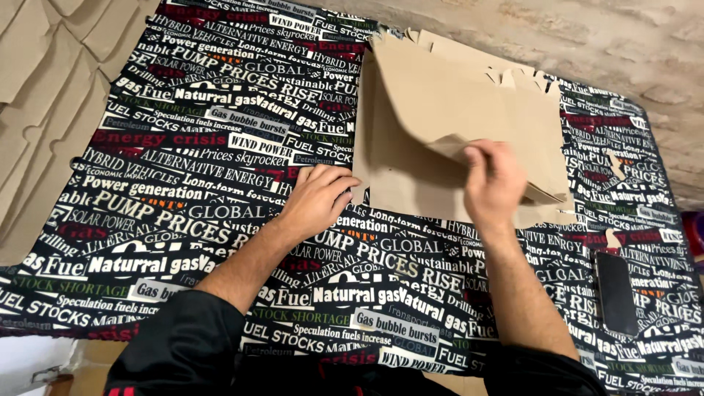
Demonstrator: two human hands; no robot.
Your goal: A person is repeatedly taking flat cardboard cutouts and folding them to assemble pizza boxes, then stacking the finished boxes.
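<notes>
Head view: right hand (493, 180) is pinching the top cardboard sheet (469, 103), curling it off the stack (396, 176) lying on a printed cloth (183, 183). Left hand (317, 199), fingers loose, is pressing flat beside the stack.

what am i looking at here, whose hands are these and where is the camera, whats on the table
There is no machine here: these are a person's two bare hands, filmed by a camera worn on the head and looking down. The table is covered by a black cloth printed with white, red and green words. On it lies a stack of flat brown cardboard cut-outs. The left hand rests flat on the cloth, fingertips at the stack's left edge. The right hand lies on the curled top sheet. A dark rectangular phone lies at the right.
</notes>
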